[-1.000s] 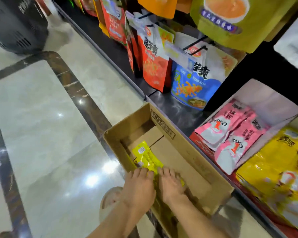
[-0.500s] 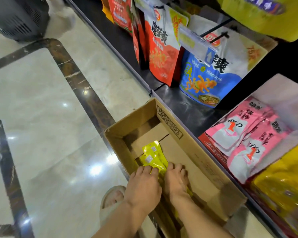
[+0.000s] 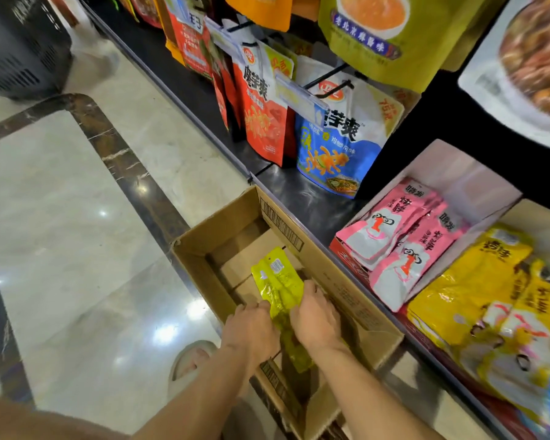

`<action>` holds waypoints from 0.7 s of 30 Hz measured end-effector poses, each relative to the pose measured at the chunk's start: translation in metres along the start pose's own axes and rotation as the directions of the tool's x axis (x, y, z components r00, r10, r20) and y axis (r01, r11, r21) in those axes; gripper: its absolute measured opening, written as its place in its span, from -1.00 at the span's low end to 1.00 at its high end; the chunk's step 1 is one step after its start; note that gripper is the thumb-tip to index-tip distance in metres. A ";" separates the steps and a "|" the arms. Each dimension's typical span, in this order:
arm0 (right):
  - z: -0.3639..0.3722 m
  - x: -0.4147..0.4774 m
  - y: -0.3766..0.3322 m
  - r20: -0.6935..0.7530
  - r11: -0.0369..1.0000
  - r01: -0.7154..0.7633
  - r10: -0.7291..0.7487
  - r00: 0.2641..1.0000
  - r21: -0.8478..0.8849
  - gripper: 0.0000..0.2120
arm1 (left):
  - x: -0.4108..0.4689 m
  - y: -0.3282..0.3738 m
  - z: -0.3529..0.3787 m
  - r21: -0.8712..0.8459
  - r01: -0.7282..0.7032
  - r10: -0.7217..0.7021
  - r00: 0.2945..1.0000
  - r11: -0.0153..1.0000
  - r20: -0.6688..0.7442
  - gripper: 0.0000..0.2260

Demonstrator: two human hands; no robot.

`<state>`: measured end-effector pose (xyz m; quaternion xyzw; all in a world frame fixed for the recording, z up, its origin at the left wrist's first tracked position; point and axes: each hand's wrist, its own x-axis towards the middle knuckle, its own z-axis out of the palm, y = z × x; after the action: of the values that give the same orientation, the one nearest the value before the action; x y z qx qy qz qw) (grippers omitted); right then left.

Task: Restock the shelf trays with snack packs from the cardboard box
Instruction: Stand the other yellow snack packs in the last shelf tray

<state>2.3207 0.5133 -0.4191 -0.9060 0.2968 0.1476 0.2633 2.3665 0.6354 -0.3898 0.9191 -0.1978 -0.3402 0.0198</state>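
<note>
An open cardboard box (image 3: 337, 274) stands on the floor against the shelf base. Over its inside, a stack of yellow-green snack packs (image 3: 278, 282) sticks up between both hands. My left hand (image 3: 251, 333) grips the stack from the left and my right hand (image 3: 315, 315) grips it from the right, fingers curled over the packs. The lower ends of the packs are hidden between my wrists. On the shelf to the right, a tray of pink packs (image 3: 400, 246) sits next to a tray of yellow packs (image 3: 477, 293).
Hanging snack bags, a red one (image 3: 261, 115) and a blue one (image 3: 337, 144), fill pegs above the shelf ledge (image 3: 302, 198). A dark basket (image 3: 19, 49) stands at far left on the glossy marble floor (image 3: 61, 233). My sandalled foot (image 3: 192, 360) is beside the box.
Both hands have gathered the yellow-green packs and raised them a little off the box bottom, tilting them up. The camera view has shifted slightly.
</note>
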 end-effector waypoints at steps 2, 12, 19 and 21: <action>-0.017 -0.010 -0.006 -0.055 0.998 0.034 -0.031 0.998 0.049 -0.63 | 0.002 0.005 0.005 -0.017 0.017 -0.017 1.000 1.000 0.018 -0.66; -0.092 -0.055 0.005 -0.268 0.950 0.030 0.057 0.962 0.309 -0.73 | 0.046 0.028 0.040 -0.304 0.315 -0.295 0.949 0.899 0.109 -0.31; -0.109 -0.075 0.034 -0.261 0.890 -0.071 0.207 0.943 0.450 -0.69 | 0.081 0.050 0.062 -0.314 0.463 -0.423 0.886 0.829 0.190 0.12; -0.109 -0.081 0.043 -0.225 0.869 -0.096 0.230 0.947 0.485 -0.62 | 0.083 0.057 0.071 -0.296 0.496 -0.457 0.868 0.816 0.195 0.15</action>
<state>2.2434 0.4594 -0.3130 -0.7986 0.4334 -0.0340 0.4163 2.3588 0.5582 -0.4861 0.9009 0.0990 -0.4151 0.0791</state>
